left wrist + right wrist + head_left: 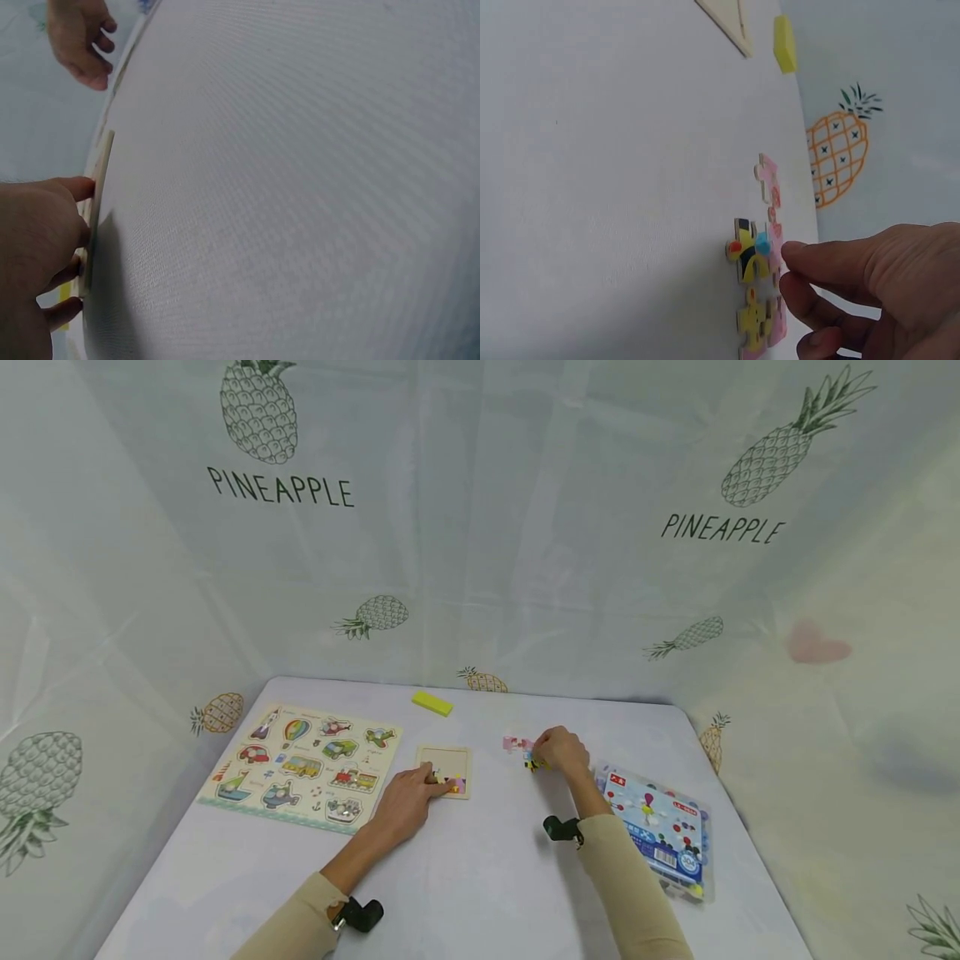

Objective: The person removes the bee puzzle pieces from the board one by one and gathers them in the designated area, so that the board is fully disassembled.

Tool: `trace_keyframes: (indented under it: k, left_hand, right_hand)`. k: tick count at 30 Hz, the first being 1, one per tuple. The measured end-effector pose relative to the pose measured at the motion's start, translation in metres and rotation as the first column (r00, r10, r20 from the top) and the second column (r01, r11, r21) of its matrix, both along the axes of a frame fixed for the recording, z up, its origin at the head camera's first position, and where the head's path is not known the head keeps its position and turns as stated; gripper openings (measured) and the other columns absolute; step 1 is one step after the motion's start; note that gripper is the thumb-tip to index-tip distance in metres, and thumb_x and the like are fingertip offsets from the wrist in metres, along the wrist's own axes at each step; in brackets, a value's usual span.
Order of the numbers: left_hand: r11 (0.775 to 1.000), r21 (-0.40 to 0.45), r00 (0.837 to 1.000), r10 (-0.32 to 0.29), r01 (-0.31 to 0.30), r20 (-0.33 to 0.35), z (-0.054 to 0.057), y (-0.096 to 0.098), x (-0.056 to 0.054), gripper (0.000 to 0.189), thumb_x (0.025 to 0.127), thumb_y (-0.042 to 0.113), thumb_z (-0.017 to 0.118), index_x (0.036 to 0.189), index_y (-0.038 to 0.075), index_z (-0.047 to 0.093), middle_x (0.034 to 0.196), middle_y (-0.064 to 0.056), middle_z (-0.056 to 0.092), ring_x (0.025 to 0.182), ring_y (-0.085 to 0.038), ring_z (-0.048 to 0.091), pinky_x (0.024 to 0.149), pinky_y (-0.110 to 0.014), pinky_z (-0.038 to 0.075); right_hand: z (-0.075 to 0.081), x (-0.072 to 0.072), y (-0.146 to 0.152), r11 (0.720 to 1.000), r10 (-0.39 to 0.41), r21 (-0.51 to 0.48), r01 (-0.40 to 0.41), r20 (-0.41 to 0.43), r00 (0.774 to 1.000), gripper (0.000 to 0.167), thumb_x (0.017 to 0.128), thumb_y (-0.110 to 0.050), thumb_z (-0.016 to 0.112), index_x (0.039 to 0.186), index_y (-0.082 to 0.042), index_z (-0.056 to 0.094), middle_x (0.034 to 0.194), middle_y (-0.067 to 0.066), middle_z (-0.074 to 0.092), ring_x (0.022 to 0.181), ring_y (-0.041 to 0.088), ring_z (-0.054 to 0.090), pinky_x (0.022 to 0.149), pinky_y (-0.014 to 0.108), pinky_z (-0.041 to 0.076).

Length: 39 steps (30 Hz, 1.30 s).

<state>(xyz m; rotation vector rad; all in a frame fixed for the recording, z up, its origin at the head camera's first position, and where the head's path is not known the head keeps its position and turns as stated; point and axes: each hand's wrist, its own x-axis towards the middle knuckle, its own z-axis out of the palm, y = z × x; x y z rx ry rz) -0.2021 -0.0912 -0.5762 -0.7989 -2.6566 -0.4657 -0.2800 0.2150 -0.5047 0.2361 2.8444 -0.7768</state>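
Observation:
My left hand [405, 800] rests on a small wooden puzzle tray [444, 748], its index finger stretched over a few coloured pieces [458, 785] in the lower part. In the left wrist view, the fingertips touch the edge of the tray [100, 187]. To the right, my right hand [561, 750] hovers at a group of loose jigsaw pieces. Closest to the thumb and index finger are a yellow-and-black piece [748, 259] and pink pieces [768, 171]. The thumb and index finger are slightly apart, with no piece visible between them. A yellow piece [754, 319] lies beside these.
A large vehicle puzzle board [300, 768] lies on the left. At the back is a yellow block [432, 703]. A clear case with a blue label [656, 827] stands at the right, beside my right forearm. A pineapple-print curtain [480, 568] hangs behind the table.

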Motion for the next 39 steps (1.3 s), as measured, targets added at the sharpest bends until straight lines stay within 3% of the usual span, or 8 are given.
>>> trace_keyframes:
  k: [5, 9, 12, 16, 22, 28, 34, 39]
  left_hand:
    - [1.0, 0.003, 0.999, 0.007, -0.007, 0.041, 0.004, -0.003, -0.002, 0.035, 0.093, 0.0, 0.067, 0.119, 0.02, 0.077, 0.094, -0.003, 0.063, 0.081, -0.017, 0.062, 0.084, -0.041, 0.053]
    - [0.999, 0.026, 0.997, 0.017, -0.019, 0.07, 0.006, -0.006, -0.004, 0.028, 0.092, 0.003, 0.069, 0.115, 0.017, 0.078, 0.115, -0.011, 0.072, 0.111, -0.026, 0.068, 0.101, -0.047, 0.048]
    - [0.999, 0.033, 0.997, 0.022, -0.024, 0.07, 0.006, -0.009, -0.004, 0.025, 0.092, 0.006, 0.071, 0.113, 0.016, 0.079, 0.119, -0.01, 0.073, 0.121, -0.028, 0.064, 0.101, -0.049, 0.048]
    - [0.999, 0.028, 0.999, 0.024, -0.025, 0.049, 0.004, -0.01, -0.002, 0.024, 0.092, 0.008, 0.071, 0.112, 0.02, 0.079, 0.115, -0.003, 0.075, 0.118, -0.026, 0.064, 0.095, -0.051, 0.049]
    - [1.0, 0.019, 0.999, 0.01, -0.011, 0.053, 0.002, -0.011, 0.003, 0.025, 0.093, 0.011, 0.07, 0.115, 0.021, 0.078, 0.116, 0.001, 0.074, 0.117, -0.025, 0.064, 0.094, -0.051, 0.049]
    - [0.999, 0.02, 0.996, 0.034, -0.036, 0.081, 0.001, -0.014, 0.009, 0.029, 0.095, 0.011, 0.069, 0.12, 0.022, 0.076, 0.124, 0.0, 0.071, 0.121, -0.024, 0.063, 0.095, -0.051, 0.049]
    - [0.997, 0.057, 0.996, 0.051, -0.055, 0.073, -0.003, -0.019, 0.009, 0.032, 0.093, 0.01, 0.07, 0.12, 0.024, 0.076, 0.122, 0.0, 0.072, 0.113, -0.024, 0.064, 0.088, -0.05, 0.05]
    - [0.996, 0.069, 0.997, 0.058, -0.061, 0.049, -0.005, -0.021, 0.011, 0.032, 0.091, 0.009, 0.071, 0.118, 0.025, 0.077, 0.117, 0.001, 0.074, 0.103, -0.021, 0.062, 0.082, -0.045, 0.049]
  right_hand:
    - [-0.004, -0.002, -0.015, 0.997, 0.076, -0.029, -0.078, -0.062, 0.995, 0.012, 0.092, -0.022, 0.07, 0.094, -0.011, 0.076, 0.088, 0.003, 0.07, 0.073, 0.022, 0.059, 0.06, 0.035, 0.044]
    - [-0.014, -0.002, -0.034, 0.975, 0.2, -0.073, -0.211, -0.132, 0.971, 0.01, 0.092, -0.02, 0.072, 0.092, -0.011, 0.076, 0.085, 0.001, 0.07, 0.071, 0.017, 0.058, 0.061, 0.031, 0.044]
    - [-0.019, 0.001, -0.053, 0.943, 0.289, -0.125, -0.309, -0.153, 0.945, 0.008, 0.092, -0.02, 0.072, 0.092, -0.012, 0.075, 0.086, 0.0, 0.068, 0.075, 0.016, 0.057, 0.065, 0.03, 0.045]
    - [-0.027, 0.006, -0.077, 0.901, 0.364, -0.187, -0.39, -0.16, 0.917, 0.01, 0.094, -0.021, 0.07, 0.098, -0.014, 0.075, 0.089, 0.0, 0.067, 0.078, 0.016, 0.057, 0.067, 0.031, 0.046]
    - [-0.038, 0.014, -0.108, 0.885, 0.407, -0.176, -0.432, -0.161, 0.899, 0.016, 0.094, -0.022, 0.07, 0.107, -0.016, 0.077, 0.085, -0.003, 0.068, 0.072, 0.011, 0.057, 0.062, 0.027, 0.046]
    - [-0.04, 0.02, -0.129, 0.893, 0.398, -0.161, -0.42, -0.152, 0.905, 0.028, 0.093, -0.024, 0.072, 0.12, -0.019, 0.075, 0.078, -0.005, 0.069, 0.056, 0.008, 0.052, 0.052, 0.025, 0.04]
    - [-0.038, 0.024, -0.139, 0.9, 0.411, -0.094, -0.425, -0.14, 0.901, 0.027, 0.094, -0.024, 0.071, 0.12, -0.024, 0.075, 0.088, -0.005, 0.072, 0.068, 0.009, 0.054, 0.061, 0.027, 0.042]
    - [-0.037, 0.026, -0.142, 0.895, 0.418, -0.105, -0.434, -0.146, 0.897, 0.026, 0.093, -0.026, 0.071, 0.119, -0.023, 0.076, 0.084, -0.006, 0.071, 0.066, 0.01, 0.054, 0.06, 0.028, 0.042]
